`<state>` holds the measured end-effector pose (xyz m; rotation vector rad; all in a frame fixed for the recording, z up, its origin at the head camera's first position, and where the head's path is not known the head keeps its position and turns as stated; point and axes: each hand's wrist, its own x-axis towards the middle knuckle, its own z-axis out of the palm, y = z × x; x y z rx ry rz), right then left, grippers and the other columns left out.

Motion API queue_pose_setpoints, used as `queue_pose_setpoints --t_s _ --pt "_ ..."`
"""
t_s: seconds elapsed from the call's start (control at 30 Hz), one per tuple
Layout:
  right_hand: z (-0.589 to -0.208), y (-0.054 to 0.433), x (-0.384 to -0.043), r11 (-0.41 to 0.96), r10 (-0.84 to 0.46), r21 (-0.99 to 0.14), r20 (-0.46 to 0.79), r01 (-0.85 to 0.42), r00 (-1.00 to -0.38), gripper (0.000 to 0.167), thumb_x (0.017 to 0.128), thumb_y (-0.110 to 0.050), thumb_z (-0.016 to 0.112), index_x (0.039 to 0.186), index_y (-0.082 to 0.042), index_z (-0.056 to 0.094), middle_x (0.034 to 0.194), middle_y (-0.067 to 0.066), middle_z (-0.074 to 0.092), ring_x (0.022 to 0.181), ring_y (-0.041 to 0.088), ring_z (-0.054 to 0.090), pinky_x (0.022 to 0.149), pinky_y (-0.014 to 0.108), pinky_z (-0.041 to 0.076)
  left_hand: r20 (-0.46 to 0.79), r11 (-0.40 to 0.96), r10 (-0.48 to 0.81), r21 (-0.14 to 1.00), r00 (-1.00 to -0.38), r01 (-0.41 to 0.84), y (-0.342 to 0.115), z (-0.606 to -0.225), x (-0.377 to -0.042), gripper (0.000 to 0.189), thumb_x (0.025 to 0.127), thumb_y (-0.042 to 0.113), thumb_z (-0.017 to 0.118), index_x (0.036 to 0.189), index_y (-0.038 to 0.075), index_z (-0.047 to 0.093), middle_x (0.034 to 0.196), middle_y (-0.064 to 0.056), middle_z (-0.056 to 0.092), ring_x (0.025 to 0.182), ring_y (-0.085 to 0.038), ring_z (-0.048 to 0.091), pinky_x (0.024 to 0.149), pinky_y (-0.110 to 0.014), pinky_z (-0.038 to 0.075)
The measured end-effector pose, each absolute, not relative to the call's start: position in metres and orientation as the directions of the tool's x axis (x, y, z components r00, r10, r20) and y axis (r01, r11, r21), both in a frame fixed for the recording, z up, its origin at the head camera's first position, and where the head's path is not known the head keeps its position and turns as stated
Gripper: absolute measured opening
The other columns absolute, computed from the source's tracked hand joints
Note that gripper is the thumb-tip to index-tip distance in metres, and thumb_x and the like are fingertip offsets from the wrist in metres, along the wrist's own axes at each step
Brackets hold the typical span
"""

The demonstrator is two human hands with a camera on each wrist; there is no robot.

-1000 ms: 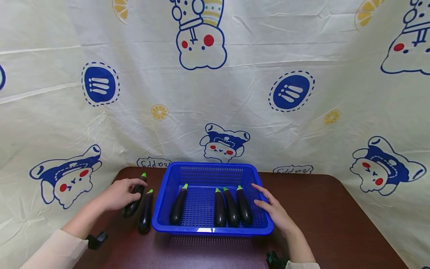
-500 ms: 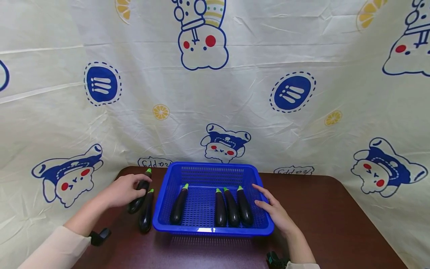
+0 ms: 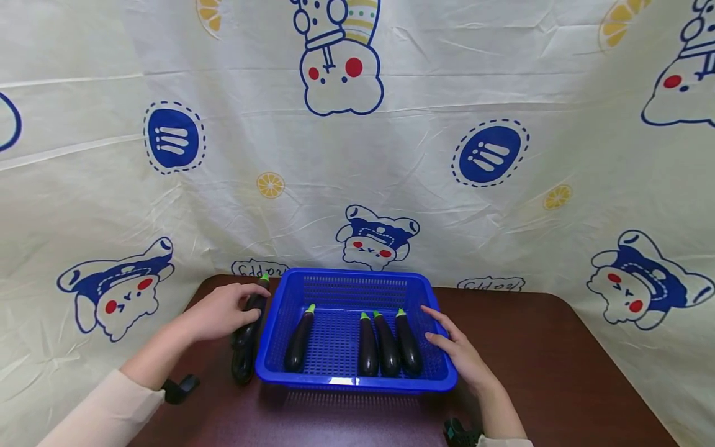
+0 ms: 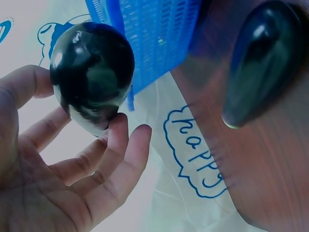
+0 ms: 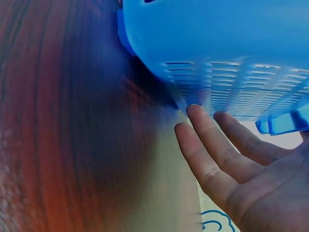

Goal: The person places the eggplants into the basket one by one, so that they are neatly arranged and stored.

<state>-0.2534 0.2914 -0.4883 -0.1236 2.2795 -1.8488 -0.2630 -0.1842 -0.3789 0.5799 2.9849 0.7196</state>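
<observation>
Gripping an eggplant [image 3: 257, 302] in left hand [image 3: 219, 312], with thumb and fingers curled round it, just left of basket [image 3: 350, 382]. Resting right hand [image 3: 462, 351] on basket's right rim, with fingers spread and nearly straight. Counting four eggplants inside basket, one [image 3: 300, 343] near left wall, three [image 3: 386, 347] side by side toward right wall, all with green stems toward basket's far side. Finding a loose eggplant [image 3: 242, 365] on table [image 3: 536, 354], left of basket, partly covered in head view. Noting printed cloth [image 3: 402, 161] behind basket.
</observation>
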Motion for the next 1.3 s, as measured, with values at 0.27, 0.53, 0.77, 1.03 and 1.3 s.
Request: queue_pose_setpoints --t_s 0.27,0.53,0.77,1.03,1.3 --pt "-0.486 0.292 -0.253 0.218 -0.184 -0.974 -0.100 0.058 -0.978 0.053 0.107 -0.030 0.054 0.158 -0.035 0.038 0.170 0.014 0.023 0.133 0.042 0.056 0.088 0.047 0.061 0.072 0.803 0.373 0.475 -0.925 0.360 -0.172 -0.379 -0.267 0.033 0.098 0.023 0.068 0.130 0.017 0.070 0.093 -0.001 0.064 0.077 -0.016 0.054 0.073 -0.035 0.042" --pt "-0.487 0.293 -0.255 0.213 -0.192 -0.976 -0.095 0.053 -0.977 0.054 0.107 -0.030 0.054 0.159 -0.035 0.038 0.170 0.014 0.024 0.134 0.043 0.055 0.089 0.048 0.061 0.094 0.786 0.383 0.489 -0.919 0.378 -0.162 -0.384 -0.269 0.035 0.098 0.024 0.069 0.132 0.016 0.069 0.086 -0.001 0.059 0.074 -0.015 0.052 0.073 -0.034 0.042" --pt "-0.487 0.292 -0.255 0.219 -0.191 -0.974 -0.101 0.057 -0.976 0.054 0.107 -0.031 0.054 0.158 -0.035 0.038 0.170 0.014 0.023 0.134 0.043 0.055 0.090 0.048 0.060 0.101 0.765 0.397 0.513 -0.912 0.389 -0.150 -0.387 -0.270 0.034 0.097 0.027 0.071 0.131 0.021 0.070 0.085 -0.001 0.057 0.067 -0.012 0.049 0.067 -0.031 0.041" --pt "-0.486 0.291 -0.254 0.221 -0.181 -0.972 -0.120 0.078 -0.976 0.053 0.107 -0.034 0.055 0.158 -0.037 0.038 0.170 0.015 0.022 0.132 0.044 0.058 0.089 0.050 0.061 0.073 0.755 0.380 0.552 -0.922 0.355 -0.136 -0.394 -0.270 0.037 0.097 0.029 0.072 0.134 0.024 0.069 0.111 -0.005 0.066 0.070 -0.014 0.052 0.065 -0.033 0.044" --pt "-0.486 0.290 -0.254 0.213 -0.176 -0.974 -0.119 0.080 -0.977 0.052 0.107 -0.032 0.054 0.157 -0.037 0.039 0.170 0.015 0.023 0.133 0.044 0.057 0.089 0.050 0.060 0.076 0.747 0.378 0.564 -0.923 0.353 -0.119 -0.401 -0.270 0.035 0.097 0.028 0.072 0.132 0.025 0.069 0.101 -0.003 0.062 0.069 -0.015 0.051 0.066 -0.033 0.044"
